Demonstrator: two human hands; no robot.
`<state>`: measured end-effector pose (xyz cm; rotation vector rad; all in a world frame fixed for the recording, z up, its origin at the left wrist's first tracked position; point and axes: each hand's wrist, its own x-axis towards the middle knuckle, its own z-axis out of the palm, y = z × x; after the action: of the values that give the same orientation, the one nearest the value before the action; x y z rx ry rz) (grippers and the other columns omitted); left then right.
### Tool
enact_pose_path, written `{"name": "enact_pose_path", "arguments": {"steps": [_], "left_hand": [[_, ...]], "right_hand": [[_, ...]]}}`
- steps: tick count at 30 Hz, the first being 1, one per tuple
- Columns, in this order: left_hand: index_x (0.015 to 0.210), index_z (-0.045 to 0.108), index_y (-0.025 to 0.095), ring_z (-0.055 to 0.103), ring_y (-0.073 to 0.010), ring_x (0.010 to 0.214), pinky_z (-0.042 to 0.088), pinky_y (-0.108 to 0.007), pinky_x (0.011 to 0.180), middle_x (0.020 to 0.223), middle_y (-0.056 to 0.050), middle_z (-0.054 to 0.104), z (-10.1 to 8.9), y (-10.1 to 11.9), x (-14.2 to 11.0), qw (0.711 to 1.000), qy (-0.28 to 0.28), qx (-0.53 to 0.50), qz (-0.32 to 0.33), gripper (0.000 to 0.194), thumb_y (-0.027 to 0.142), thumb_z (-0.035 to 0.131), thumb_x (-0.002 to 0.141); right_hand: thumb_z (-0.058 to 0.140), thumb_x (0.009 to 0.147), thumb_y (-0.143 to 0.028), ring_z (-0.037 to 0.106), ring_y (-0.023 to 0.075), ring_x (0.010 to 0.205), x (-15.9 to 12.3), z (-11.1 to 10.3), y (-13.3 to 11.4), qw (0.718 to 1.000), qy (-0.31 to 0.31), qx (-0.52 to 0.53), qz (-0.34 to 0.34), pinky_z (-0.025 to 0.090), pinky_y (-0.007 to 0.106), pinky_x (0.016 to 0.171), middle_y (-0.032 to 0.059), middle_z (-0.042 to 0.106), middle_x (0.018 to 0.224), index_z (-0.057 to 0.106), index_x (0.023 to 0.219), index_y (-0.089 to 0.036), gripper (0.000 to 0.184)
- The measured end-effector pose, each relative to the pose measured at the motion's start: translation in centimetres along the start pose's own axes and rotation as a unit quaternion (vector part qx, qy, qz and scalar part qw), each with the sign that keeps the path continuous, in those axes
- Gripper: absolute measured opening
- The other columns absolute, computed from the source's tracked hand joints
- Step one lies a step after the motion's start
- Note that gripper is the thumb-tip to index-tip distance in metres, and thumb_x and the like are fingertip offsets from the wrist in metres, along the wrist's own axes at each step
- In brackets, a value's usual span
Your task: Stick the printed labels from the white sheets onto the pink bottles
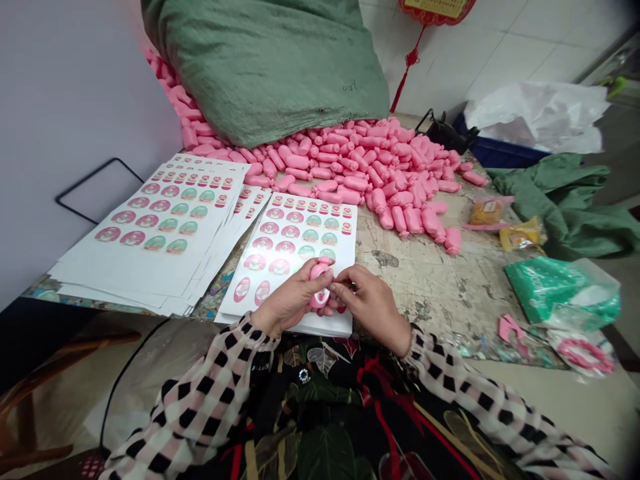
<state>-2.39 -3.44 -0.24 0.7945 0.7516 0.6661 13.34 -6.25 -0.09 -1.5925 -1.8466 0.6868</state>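
Note:
My left hand (295,295) is closed round a small pink plastic bottle (320,271), its narrow neck pointing away from me. A whitish and pink oval label shows on the bottle's side. My right hand (373,300) has thumb and forefinger pinched together at the bottle's right side; what lies between those fingertips is too small to make out. Both hands are over a sheet of stickers (345,252), printed with pink ovals, green rounded shapes and small red labels. Part of its lower half is hidden by my hands.
A big heap of pink bottles (350,160) spills from a green sack (280,67) at the back. More sticker sheets (135,270) are stacked at left. To the right lie a green packet (560,290), small yellow packets, green cloth (555,200) and a blue crate (505,152).

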Motion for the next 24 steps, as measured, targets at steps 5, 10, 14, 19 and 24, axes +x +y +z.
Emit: {"name": "enact_pose_path", "arguments": {"steps": [5, 10, 14, 19, 24], "left_hand": [[0.109, 0.044, 0.023, 0.059, -0.0133, 0.057, 0.047, -0.028, 0.052, 0.077, 0.000, 0.057, -0.4, 0.9, -0.5, 0.998, 0.019, -0.029, 0.049, 0.032, 0.035, 0.058, 0.083], [0.114, 0.043, 0.023, 0.059, -0.0120, 0.061, 0.046, -0.026, 0.057, 0.078, 0.000, 0.060, 0.1, 1.3, -0.8, 0.999, -0.009, -0.046, 0.022, 0.049, 0.015, 0.068, 0.073], [0.113, 0.041, 0.022, 0.059, -0.0114, 0.062, 0.045, -0.023, 0.057, 0.074, 0.002, 0.059, 1.3, 0.3, -0.6, 0.998, -0.045, -0.046, -0.019, 0.055, 0.006, 0.067, 0.067], [0.116, 0.032, 0.025, 0.056, -0.0099, 0.053, 0.042, -0.020, 0.046, 0.074, 0.003, 0.059, 1.9, -0.2, -1.5, 0.996, -0.059, 0.030, -0.065, 0.058, 0.012, 0.066, 0.070], [0.122, 0.032, 0.027, 0.044, -0.0044, 0.046, 0.031, -0.016, 0.038, 0.084, 0.000, 0.060, -0.2, 0.1, -5.0, 0.996, -0.037, 0.044, -0.065, 0.058, 0.024, 0.066, 0.075]], "right_hand": [[0.051, 0.086, -0.042, 0.058, 0.0167, 0.077, 0.4, -2.1, 1.3, 0.996, 0.038, -0.078, -0.003, 0.039, 0.029, 0.068, 0.0015, 0.065, 0.086, 0.063, 0.085, -0.024, 0.022], [0.062, 0.076, -0.047, 0.055, 0.0153, 0.072, 1.7, -2.5, 2.5, 0.979, 0.098, 0.156, 0.085, 0.042, 0.027, 0.066, 0.0008, 0.062, 0.080, 0.059, 0.084, -0.021, 0.028], [0.071, 0.067, -0.044, 0.051, 0.0122, 0.067, 1.5, -0.2, 0.9, 0.958, 0.093, 0.261, 0.080, 0.043, 0.024, 0.061, -0.0026, 0.054, 0.078, 0.055, 0.096, -0.023, 0.040], [0.067, 0.072, -0.045, 0.047, 0.0103, 0.064, 0.9, 2.0, -0.1, 0.962, 0.072, 0.257, 0.050, 0.041, 0.022, 0.060, -0.0034, 0.052, 0.074, 0.056, 0.086, -0.021, 0.030], [0.068, 0.072, -0.046, 0.049, 0.0103, 0.062, 1.5, 1.4, 0.8, 0.979, 0.001, 0.205, -0.017, 0.040, 0.023, 0.060, -0.0042, 0.054, 0.071, 0.059, 0.087, -0.022, 0.030]]}}
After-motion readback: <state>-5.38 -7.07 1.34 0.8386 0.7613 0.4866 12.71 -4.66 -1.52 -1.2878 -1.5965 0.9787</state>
